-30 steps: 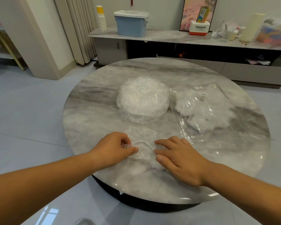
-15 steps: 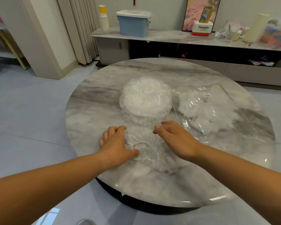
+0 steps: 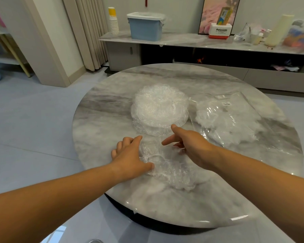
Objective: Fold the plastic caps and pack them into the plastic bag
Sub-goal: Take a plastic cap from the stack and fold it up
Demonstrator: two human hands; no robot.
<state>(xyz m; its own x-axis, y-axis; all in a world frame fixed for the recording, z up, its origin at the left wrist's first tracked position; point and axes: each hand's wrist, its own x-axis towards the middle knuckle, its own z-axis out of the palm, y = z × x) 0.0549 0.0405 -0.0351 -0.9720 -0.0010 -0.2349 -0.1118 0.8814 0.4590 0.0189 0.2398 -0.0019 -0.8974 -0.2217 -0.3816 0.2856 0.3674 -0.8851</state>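
Clear, crinkled plastic is the material of everything that matters here: one single cap (image 3: 167, 165) lies spread on the near part of the marble table (image 3: 104, 120), between the two hands. The left hand (image 3: 130, 155) rests on the cap's left edge with the fingers almost straight and the thumb pressing the film down; it holds the cap in place and does not grip it. The right hand (image 3: 191, 146) is wide, the fingers straight and spread, with the index finger reaching towards the far side. It is over the right part of the cap, but I cannot tell if it touches the film. Just beyond the hands stands the stack of unfolded caps (image 3: 160, 107), and to the right of the stack lies the plastic bag (image 3: 239, 99), flat on the table, with some white caps (image 3: 223, 120) already inside. I judge that the step in hand is flattening this cap before the fold, so the task is only partly done and many caps remain. The next move probably asks the right hand to take one edge and bring it over to the opposite edge, while the left hand keeps the thin, slippery film from sliding on the smooth marble.
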